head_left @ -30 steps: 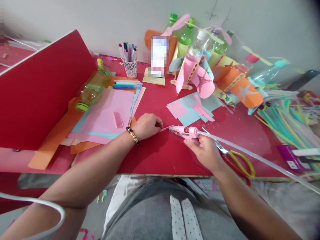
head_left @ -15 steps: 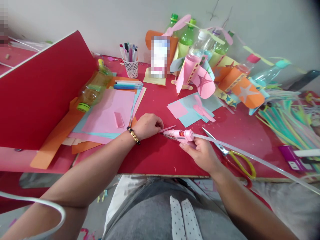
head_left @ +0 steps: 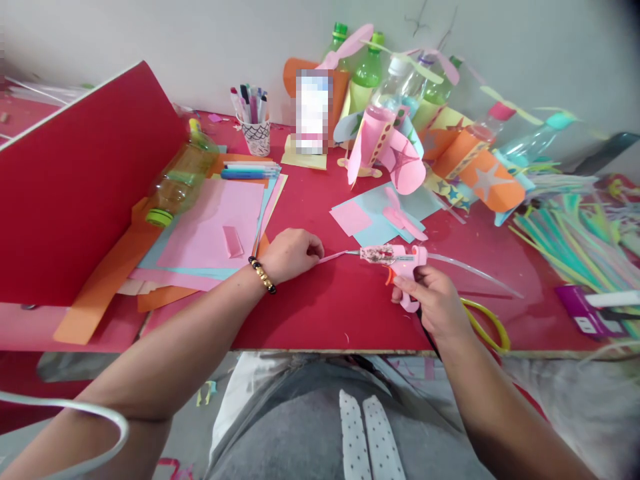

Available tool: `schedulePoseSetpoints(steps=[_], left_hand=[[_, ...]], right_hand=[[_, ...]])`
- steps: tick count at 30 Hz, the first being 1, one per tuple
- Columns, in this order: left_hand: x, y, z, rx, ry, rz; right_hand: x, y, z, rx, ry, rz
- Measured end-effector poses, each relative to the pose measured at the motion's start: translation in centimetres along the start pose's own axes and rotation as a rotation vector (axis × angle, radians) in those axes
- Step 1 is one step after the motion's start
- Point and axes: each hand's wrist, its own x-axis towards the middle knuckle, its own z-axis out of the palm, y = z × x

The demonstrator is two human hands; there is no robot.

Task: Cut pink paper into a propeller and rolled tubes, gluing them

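Note:
My left hand point(head_left: 293, 257) pinches a narrow pink paper strip point(head_left: 333, 256) just above the red tabletop point(head_left: 320, 313). In my right hand point(head_left: 434, 297) is a pink glue gun point(head_left: 395, 260), gripped by its handle, its nozzle pointing left at the strip's free end. The tip sits very close to the strip; whether they touch I cannot tell. A clear glue stick point(head_left: 475, 270) sticks out of the gun's back. Behind my right hand lie scissors with a yellow handle point(head_left: 487, 323), mostly covered by hand and gun. A small folded pink paper point(head_left: 233, 242) lies on pink sheets point(head_left: 213, 220).
Decorated bottles with paper fins point(head_left: 380, 133) stand along the wall. A pen cup point(head_left: 257, 137) and a blurred phone point(head_left: 313, 110) are at the back. A green bottle point(head_left: 180, 177) lies left, by a red board point(head_left: 90, 187). Pastel strips point(head_left: 575, 233) and a purple box point(head_left: 583, 310) are right.
My right hand has drawn the glue gun to the right and turned it more side-on, so its nozzle is now at the strip's far end. My left hand stays nearly in place.

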Motion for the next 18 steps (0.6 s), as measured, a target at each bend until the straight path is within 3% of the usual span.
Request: schedulePoseSetpoints(steps=[7,18], left_hand=[[-0.1,-0.1,0.4,0.015,0.026,0.001],[-0.2,0.1,0.4,-0.002,-0.004,0.007]], right_hand=[[-0.5,1.2,-1.8,0.021,0.098,0.054],[-0.7,2.2,-1.7,0.001,0.094,-0.03]])
